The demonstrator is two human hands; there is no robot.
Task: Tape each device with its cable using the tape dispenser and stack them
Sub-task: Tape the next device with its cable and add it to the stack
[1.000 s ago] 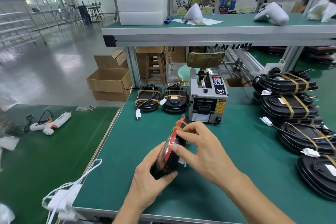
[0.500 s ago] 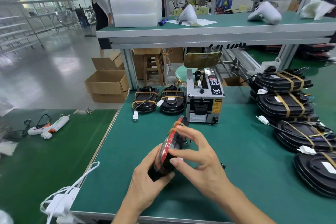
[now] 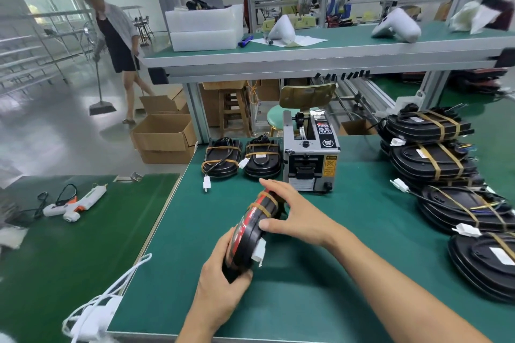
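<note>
Device (image 3: 252,231) stands on edge above the bench (image 3: 320,273), left hand (image 3: 220,284) gripping its lower end, right hand (image 3: 295,217) with fingers fairly straight pressing tape; the cable, seemingly behind, could slip loose if the tape lifts

Single head-worn view, looking forward and down across bench (image 3: 348,231) from its near edge, close above.

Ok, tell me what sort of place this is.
Most likely a factory assembly or packing floor. Green-matted workbenches on aluminium frames, an automatic tape dispenser, stacks of taped black devices, and open cardboard cartons on the floor all point that way.
</note>
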